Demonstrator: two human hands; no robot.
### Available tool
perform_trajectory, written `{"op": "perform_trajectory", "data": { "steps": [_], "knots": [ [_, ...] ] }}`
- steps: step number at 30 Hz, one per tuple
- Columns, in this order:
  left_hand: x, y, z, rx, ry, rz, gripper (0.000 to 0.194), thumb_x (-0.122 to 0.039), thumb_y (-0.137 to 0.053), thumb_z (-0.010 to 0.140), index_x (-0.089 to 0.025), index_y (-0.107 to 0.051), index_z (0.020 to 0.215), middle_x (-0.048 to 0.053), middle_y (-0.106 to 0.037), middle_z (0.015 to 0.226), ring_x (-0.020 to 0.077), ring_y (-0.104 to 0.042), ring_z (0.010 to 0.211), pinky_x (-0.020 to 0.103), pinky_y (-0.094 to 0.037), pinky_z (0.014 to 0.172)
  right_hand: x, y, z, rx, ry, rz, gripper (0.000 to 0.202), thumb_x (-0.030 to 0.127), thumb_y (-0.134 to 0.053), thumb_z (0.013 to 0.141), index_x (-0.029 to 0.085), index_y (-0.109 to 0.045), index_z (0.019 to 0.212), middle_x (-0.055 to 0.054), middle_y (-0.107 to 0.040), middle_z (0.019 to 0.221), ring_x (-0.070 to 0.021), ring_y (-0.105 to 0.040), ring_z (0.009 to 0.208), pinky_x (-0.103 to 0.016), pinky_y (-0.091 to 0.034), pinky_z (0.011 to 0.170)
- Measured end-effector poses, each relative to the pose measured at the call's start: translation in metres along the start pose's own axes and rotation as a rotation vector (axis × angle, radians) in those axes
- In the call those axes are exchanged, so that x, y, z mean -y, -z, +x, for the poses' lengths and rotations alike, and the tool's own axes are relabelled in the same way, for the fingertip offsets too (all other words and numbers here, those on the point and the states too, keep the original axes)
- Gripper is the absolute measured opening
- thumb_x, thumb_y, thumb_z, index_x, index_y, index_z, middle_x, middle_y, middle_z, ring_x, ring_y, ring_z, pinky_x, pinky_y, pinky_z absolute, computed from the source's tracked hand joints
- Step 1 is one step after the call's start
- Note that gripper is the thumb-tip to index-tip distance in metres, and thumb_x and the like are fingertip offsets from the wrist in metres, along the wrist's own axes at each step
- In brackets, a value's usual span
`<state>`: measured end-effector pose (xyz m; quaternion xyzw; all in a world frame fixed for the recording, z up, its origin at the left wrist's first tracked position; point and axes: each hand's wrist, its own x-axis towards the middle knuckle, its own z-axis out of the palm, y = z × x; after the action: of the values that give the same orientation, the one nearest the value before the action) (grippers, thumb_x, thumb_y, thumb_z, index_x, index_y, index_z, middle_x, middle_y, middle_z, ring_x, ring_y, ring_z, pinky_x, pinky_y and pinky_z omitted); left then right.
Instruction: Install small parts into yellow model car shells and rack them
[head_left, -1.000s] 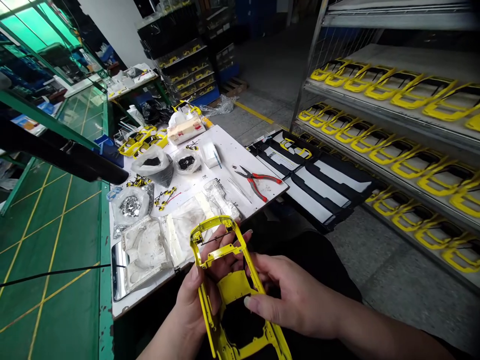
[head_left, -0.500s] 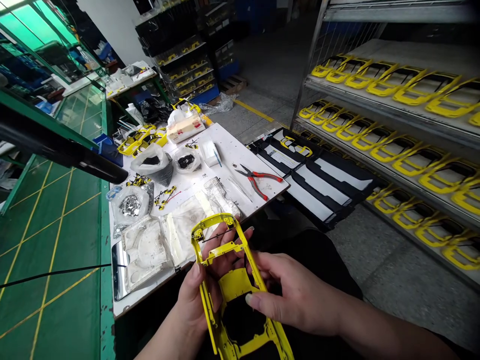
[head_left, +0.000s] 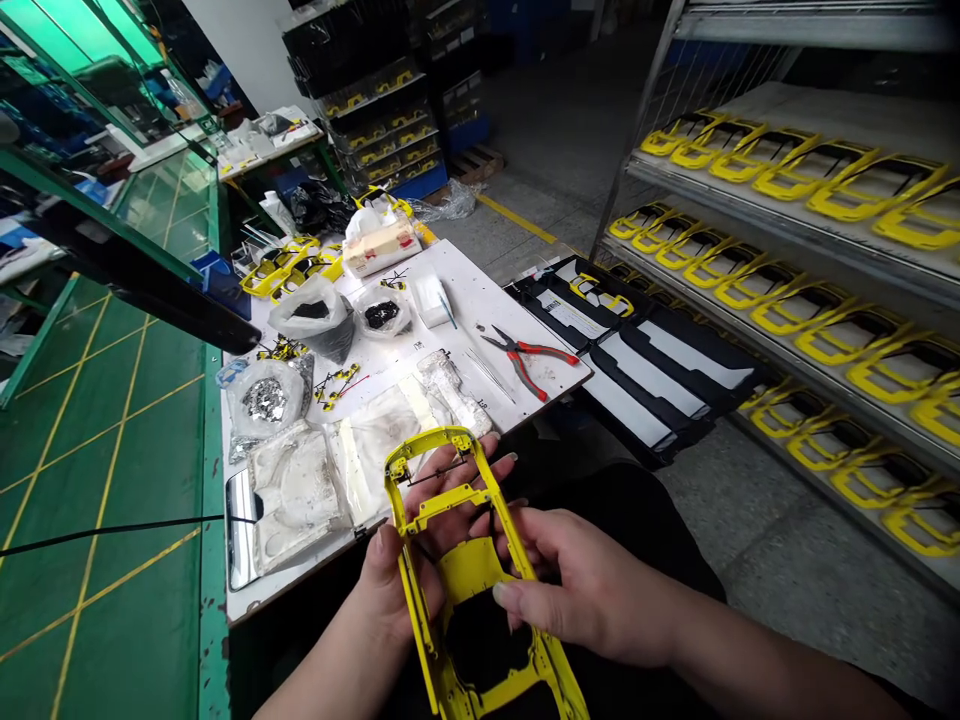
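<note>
A yellow plastic car-body frame [head_left: 474, 566] is held between both hands at the bottom centre, its rounded end pointing up. My left hand [head_left: 401, 575] wraps round its left side, with the thumb on the outer edge and the fingers behind the frame. On the right side, my right hand [head_left: 574, 585] grips the frame, its thumb over the edge near the large opening and its other fingers partly hidden. A thin dark rod [head_left: 437, 472] spans the frame's top opening. Just beyond lies a worn white padded mould [head_left: 296, 495] on the white work board [head_left: 480, 278].
Red-handled pliers [head_left: 529, 360] and tweezers [head_left: 491, 375] lie on the board, near bags of small black parts [head_left: 381, 312] and silvery parts [head_left: 271, 400]. A black tray [head_left: 630, 350] sits right of it. Racks of yellow frames [head_left: 795, 270] stand at right; a green conveyor [head_left: 97, 480] runs left.
The camera view has shifted slightly, moving the table and racks a little rightward in the picture. Both hands keep their hold on the yellow frame, and the left fingers behind it have spread slightly.
</note>
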<state>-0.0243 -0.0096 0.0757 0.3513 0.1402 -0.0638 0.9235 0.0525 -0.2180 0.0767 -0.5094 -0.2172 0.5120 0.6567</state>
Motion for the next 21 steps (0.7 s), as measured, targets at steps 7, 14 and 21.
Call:
{"op": "perform_trajectory", "data": {
  "steps": [7,14,21],
  "knots": [
    [0.001,0.020,-0.002,0.067,0.054,-0.115,0.088,-0.073,-0.106,0.066,-0.041,-0.079,0.143,0.008,-0.075,0.153,0.0419,-0.073,0.138,0.060,-0.062,0.115,-0.005,-0.001,0.007,0.006,-0.070,-0.052,0.048,0.057,-0.083,0.102,0.020,-0.077,0.132,-0.003,-0.075,0.105,-0.0180,-0.067,0.090,-0.028,-0.051,0.080],
    [-0.009,0.049,-0.008,0.078,0.033,-0.220,0.085,-0.061,-0.110,0.070,-0.036,-0.076,0.144,0.012,-0.073,0.154,0.0289,-0.077,0.119,0.044,-0.066,0.100,0.008,0.013,0.020,-0.138,-0.074,-0.400,0.064,0.077,-0.055,0.112,0.019,-0.079,0.098,-0.005,-0.076,0.089,-0.0200,-0.068,0.081,-0.030,-0.050,0.072],
    [0.005,0.080,-0.003,0.198,0.087,-0.388,0.084,-0.052,-0.109,0.074,-0.031,-0.073,0.147,0.016,-0.067,0.162,0.0334,-0.074,0.129,0.045,-0.062,0.103,0.066,0.031,0.078,-0.378,-0.037,-0.789,0.052,0.075,-0.071,0.102,0.025,-0.083,0.108,-0.006,-0.083,0.100,-0.0268,-0.077,0.092,-0.038,-0.058,0.087]
  ]
}}
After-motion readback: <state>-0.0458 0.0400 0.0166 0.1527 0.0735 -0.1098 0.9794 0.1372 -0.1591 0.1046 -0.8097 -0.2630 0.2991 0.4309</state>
